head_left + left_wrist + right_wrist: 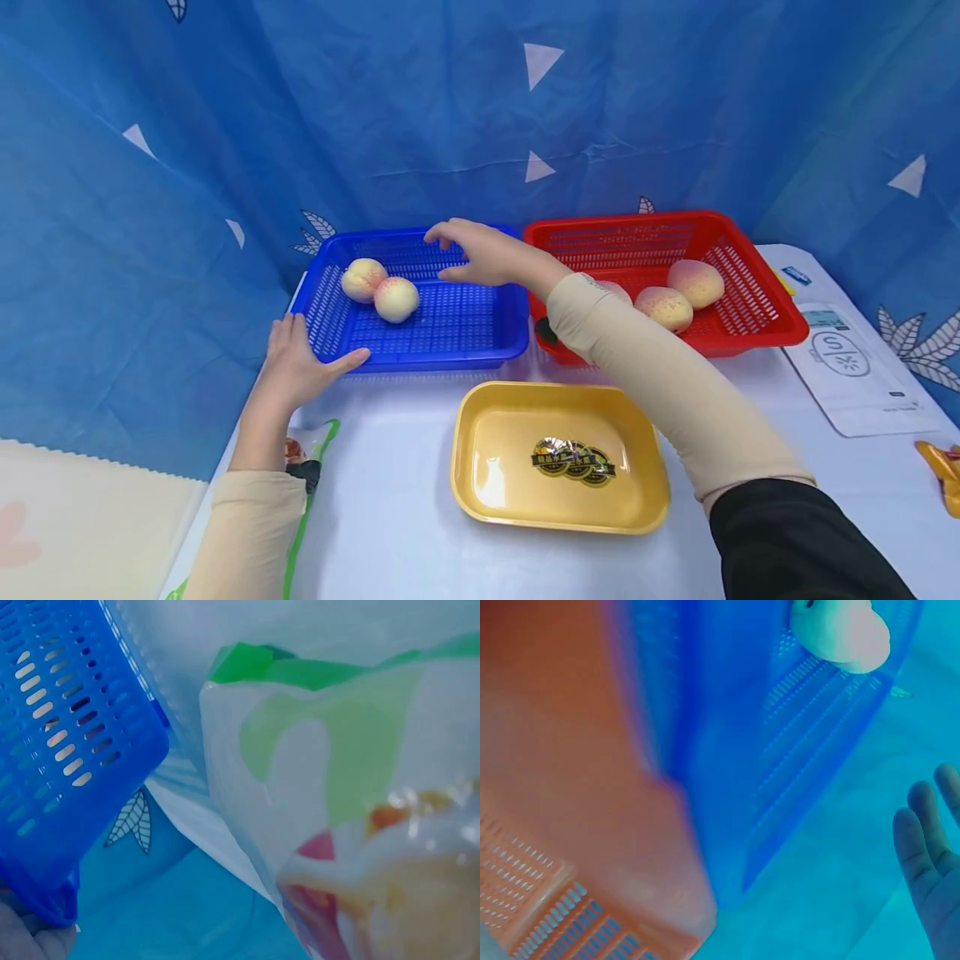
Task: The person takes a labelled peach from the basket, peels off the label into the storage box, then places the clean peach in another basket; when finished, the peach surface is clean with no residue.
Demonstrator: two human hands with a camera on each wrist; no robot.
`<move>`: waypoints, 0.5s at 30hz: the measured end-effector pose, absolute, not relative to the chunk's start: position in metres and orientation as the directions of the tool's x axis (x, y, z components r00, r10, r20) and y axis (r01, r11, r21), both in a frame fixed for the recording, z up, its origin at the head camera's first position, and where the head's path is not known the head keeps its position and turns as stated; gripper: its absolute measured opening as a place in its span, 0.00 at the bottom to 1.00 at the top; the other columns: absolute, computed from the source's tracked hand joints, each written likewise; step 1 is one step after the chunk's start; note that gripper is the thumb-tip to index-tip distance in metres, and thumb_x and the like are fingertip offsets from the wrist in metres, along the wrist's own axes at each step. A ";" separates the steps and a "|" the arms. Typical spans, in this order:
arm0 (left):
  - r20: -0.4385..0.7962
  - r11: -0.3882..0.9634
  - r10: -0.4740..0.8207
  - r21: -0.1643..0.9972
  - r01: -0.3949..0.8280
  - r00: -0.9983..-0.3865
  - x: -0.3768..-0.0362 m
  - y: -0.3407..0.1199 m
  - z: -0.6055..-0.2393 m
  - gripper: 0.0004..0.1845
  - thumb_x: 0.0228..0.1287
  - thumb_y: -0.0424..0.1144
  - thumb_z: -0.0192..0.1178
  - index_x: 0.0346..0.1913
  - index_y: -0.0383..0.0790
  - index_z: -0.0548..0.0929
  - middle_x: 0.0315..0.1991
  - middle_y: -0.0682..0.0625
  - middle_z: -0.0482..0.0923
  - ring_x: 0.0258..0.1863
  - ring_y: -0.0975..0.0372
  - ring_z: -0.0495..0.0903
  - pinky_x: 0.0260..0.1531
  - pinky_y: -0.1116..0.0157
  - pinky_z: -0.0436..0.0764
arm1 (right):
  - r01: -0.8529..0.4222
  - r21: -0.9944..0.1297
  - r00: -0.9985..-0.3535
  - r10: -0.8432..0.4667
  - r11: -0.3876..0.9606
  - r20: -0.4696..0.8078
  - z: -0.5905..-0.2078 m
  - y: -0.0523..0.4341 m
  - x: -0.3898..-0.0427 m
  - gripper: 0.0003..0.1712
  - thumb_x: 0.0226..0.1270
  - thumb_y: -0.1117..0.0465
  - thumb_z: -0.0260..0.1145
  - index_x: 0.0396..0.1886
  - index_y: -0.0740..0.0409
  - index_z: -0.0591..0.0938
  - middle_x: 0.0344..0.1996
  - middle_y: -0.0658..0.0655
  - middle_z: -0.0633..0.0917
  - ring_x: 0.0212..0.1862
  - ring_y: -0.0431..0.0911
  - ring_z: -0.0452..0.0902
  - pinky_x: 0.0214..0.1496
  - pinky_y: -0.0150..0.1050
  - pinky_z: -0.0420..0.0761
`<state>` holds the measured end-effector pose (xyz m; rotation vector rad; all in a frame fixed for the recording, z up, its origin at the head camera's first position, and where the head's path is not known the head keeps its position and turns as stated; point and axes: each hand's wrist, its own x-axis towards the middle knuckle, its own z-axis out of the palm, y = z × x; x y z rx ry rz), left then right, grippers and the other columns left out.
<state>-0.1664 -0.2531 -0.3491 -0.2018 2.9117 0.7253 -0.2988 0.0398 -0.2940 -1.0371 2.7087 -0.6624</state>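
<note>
My left hand holds the left front corner of a blue plastic basket, its thumb along the front rim. In the left wrist view, fingers show at the rim of that basket. Two pale peaches sit side by side in its left half. Over the basket's right rear part, my right hand hovers with thumb and fingers spread apart and nothing between them. Close by on the right stands a red basket with peaches, one partly hidden behind my right forearm.
A gold tray with a printed label lies in front of the baskets. Beside my left forearm is a green-edged plastic packet. To the right lie a white pouch and an orange wrapper. Behind hangs a blue curtain.
</note>
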 end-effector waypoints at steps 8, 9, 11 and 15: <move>-0.164 0.870 -0.103 0.463 -0.169 -0.981 -0.168 -0.254 -0.353 0.75 0.51 0.76 0.61 0.76 0.28 0.26 0.77 0.28 0.25 0.76 0.34 0.26 0.70 0.30 0.43 | -0.640 -0.384 -0.703 -0.709 0.665 -0.056 -0.297 0.000 -0.313 0.33 0.69 0.50 0.66 0.72 0.45 0.67 0.62 0.52 0.75 0.66 0.46 0.71 0.70 0.41 0.74; -0.163 0.870 -0.102 0.464 -0.168 -0.981 -0.168 -0.255 -0.353 0.75 0.51 0.75 0.61 0.76 0.28 0.26 0.77 0.28 0.25 0.76 0.33 0.26 0.70 0.30 0.43 | -0.643 -0.383 -0.698 -0.713 0.663 -0.063 -0.298 -0.005 -0.314 0.33 0.69 0.50 0.66 0.72 0.45 0.67 0.62 0.52 0.75 0.66 0.46 0.71 0.70 0.42 0.74; -0.167 0.870 -0.102 0.463 -0.170 -0.981 -0.168 -0.256 -0.355 0.75 0.51 0.75 0.61 0.76 0.28 0.25 0.77 0.28 0.24 0.76 0.33 0.26 0.70 0.30 0.44 | -0.654 -0.373 -0.686 -0.724 0.658 -0.076 -0.301 -0.014 -0.317 0.33 0.70 0.51 0.66 0.72 0.46 0.67 0.63 0.53 0.74 0.67 0.47 0.71 0.71 0.42 0.73; -0.171 0.869 -0.104 0.464 -0.173 -0.980 -0.169 -0.257 -0.355 0.75 0.51 0.77 0.60 0.76 0.30 0.24 0.77 0.29 0.22 0.76 0.34 0.26 0.69 0.30 0.45 | -0.663 -0.367 -0.661 -0.740 0.653 -0.123 -0.306 -0.031 -0.318 0.33 0.71 0.53 0.65 0.73 0.46 0.66 0.67 0.54 0.71 0.70 0.49 0.68 0.72 0.44 0.71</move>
